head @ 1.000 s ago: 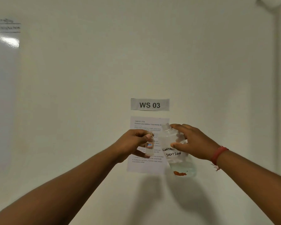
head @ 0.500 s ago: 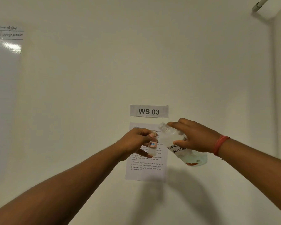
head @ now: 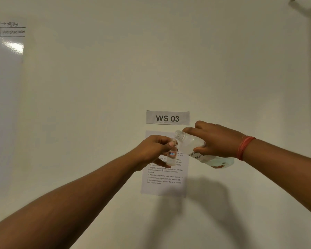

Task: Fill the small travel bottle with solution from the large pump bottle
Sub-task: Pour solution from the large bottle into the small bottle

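- Views: one, wide-angle, worn on the head.
- Facing: forward, onto a pale wall (head: 223,69) close ahead.
- Framing: both forearms are seen reaching in from the lower corners; a sign (head: 167,118) is placed just right of centre.
- Shared scene: not applicable, single view.

Bare forearms; seemingly red thread band (head: 244,147) on right wrist.

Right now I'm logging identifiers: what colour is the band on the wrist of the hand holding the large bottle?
Red, a thread band on the right wrist; head view.
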